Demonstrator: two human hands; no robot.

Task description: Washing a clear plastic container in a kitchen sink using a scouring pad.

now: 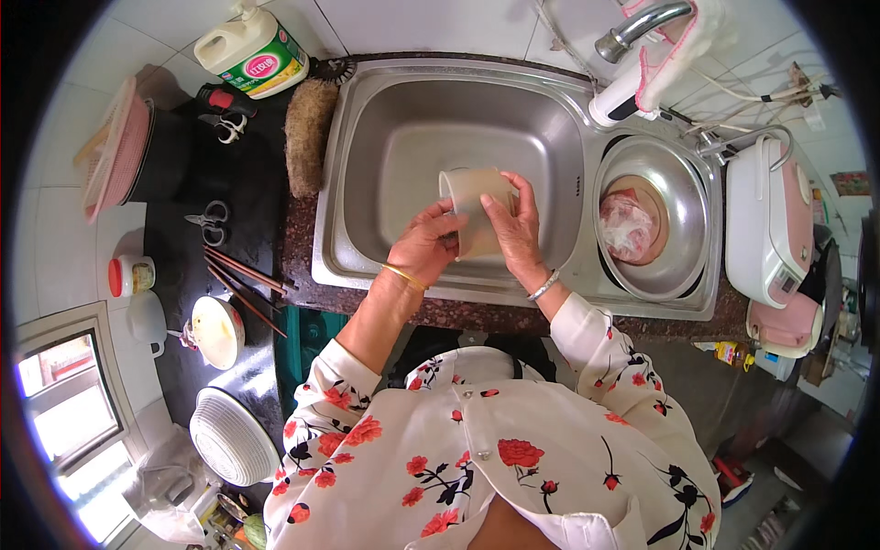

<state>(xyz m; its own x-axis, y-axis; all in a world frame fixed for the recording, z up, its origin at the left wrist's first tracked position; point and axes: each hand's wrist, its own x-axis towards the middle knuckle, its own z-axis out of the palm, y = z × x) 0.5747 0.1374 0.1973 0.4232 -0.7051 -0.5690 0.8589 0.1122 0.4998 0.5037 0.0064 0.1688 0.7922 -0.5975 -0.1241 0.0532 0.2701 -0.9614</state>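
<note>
A translucent, yellowish plastic container (482, 206) is tilted on its side above the large stainless steel sink basin (412, 148). My left hand (430, 240) grips it at the left, with some fingers at or inside its open rim. Around its right end, my right hand (512, 223) holds it with thumb and fingers spread over the wall. What the left fingertips touch inside is partly hidden. In the smaller basin to the right sits a steel bowl (687, 254), which contains a plastic-wrapped pinkish item (627, 223) that looks like meat.
A chrome faucet (643, 31) hangs over the back right, near a rice cooker (766, 220). Left of the sink are a brown scrubbing brush (309, 137), a detergent jug (258, 58), scissors (210, 221), chopsticks (240, 271), a used bowl (218, 332) and a white colander (230, 436).
</note>
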